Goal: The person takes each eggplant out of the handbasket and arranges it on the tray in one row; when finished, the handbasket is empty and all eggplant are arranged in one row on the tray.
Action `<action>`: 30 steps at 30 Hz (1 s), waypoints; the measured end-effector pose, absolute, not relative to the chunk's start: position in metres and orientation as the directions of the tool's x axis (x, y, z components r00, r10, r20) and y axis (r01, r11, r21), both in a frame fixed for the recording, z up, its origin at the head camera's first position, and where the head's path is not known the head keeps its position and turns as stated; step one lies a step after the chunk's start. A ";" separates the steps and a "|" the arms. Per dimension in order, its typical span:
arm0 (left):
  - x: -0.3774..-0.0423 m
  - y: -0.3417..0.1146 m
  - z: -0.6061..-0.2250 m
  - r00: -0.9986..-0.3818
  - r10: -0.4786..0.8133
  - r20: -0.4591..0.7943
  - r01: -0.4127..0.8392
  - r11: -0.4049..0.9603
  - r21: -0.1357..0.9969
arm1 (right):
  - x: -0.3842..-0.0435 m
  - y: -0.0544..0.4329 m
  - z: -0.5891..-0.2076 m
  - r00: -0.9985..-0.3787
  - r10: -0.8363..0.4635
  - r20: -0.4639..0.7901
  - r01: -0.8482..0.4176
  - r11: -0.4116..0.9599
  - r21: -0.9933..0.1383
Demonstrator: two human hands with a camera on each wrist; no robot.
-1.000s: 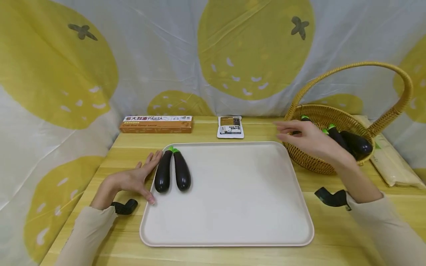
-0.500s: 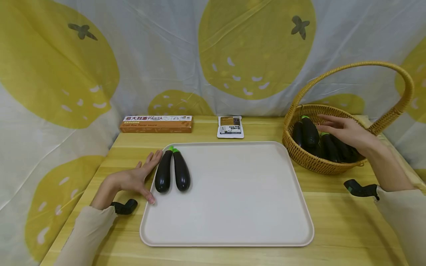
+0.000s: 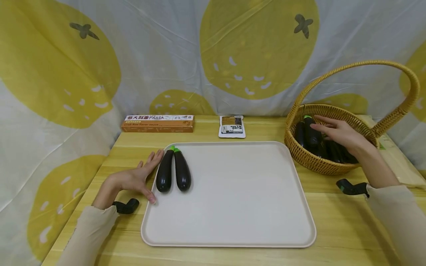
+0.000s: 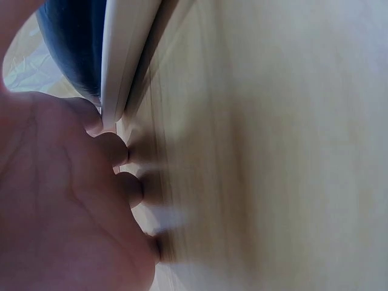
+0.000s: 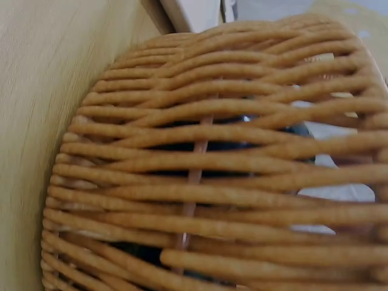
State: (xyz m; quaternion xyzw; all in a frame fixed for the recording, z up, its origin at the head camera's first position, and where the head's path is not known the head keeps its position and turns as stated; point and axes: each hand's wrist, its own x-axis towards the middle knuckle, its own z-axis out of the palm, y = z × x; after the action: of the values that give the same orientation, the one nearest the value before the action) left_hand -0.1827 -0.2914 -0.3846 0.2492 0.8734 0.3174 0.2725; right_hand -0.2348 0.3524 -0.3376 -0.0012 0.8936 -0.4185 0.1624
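Observation:
Two dark purple eggplants with green stems, a left one (image 3: 164, 171) and a right one (image 3: 182, 170), lie side by side at the left of the white tray (image 3: 239, 199). My left hand (image 3: 133, 181) rests at the tray's left edge, thumb over the rim and fingers spread next to the left eggplant. In the left wrist view its fingertips (image 4: 130, 188) meet the table beside the rim. My right hand (image 3: 342, 135) reaches into the wicker basket (image 3: 309, 160), thumb and forefinger extended at the top of an eggplant (image 3: 312, 135). Its other fingers are hidden.
The basket's tall handle (image 3: 362, 63) arches over the right arm. At the back of the table stand a pasta box (image 3: 158, 124) and a small white-edged pouch (image 3: 232, 127). A pale flat package (image 3: 401, 159) lies right of the basket. A patterned cloth (image 3: 166, 55) hangs behind.
My right hand has swung right from the basket's left rim to over its inside, then dipped slightly left toward an eggplant. My left hand and the tray eggplants stay put.

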 end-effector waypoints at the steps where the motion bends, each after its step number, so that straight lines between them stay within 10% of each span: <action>1: -0.183 -0.292 -0.385 -0.728 0.608 -0.317 0.263 0.675 0.689 | -0.235 0.351 -0.337 -0.945 -0.138 -0.295 0.138 0.650 -0.748; 30: -0.183 -0.293 -0.386 -0.724 0.610 -0.322 0.257 0.671 0.695 | -0.239 0.347 -0.337 -0.932 -0.164 -0.322 0.129 0.682 -0.720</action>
State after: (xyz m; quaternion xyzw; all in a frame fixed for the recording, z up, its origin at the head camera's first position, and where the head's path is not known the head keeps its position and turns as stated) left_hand -0.1834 -0.2929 -0.3861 0.2485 0.8716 0.3202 0.2758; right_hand -0.2393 0.3468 -0.3369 -0.0098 0.8984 -0.3988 0.1837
